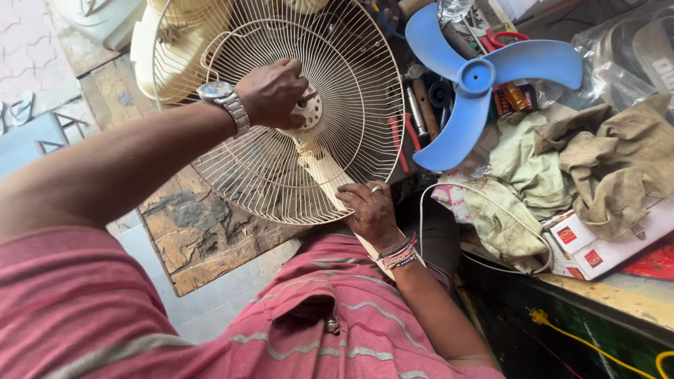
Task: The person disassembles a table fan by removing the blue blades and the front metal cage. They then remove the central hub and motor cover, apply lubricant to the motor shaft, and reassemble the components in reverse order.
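can't really see what the left hand (272,91) pinches at the fan guard (351,77) hub, fingers cover it, and the guard's top is cropped off.

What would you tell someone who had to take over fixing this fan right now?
Left hand: at the middle of the wire fan guard, fingers closed on something at the hub; I can't tell what.
Right hand: gripping the cream fan stem at the guard's lower edge, steadying it.
Things: the blue fan blade is off and lies on the cluttered bench beside rags; screwdrivers lie next to the guard.
Done: blade removed.
Left: the guard is not yet off the fan; the hub work looks unfinished.
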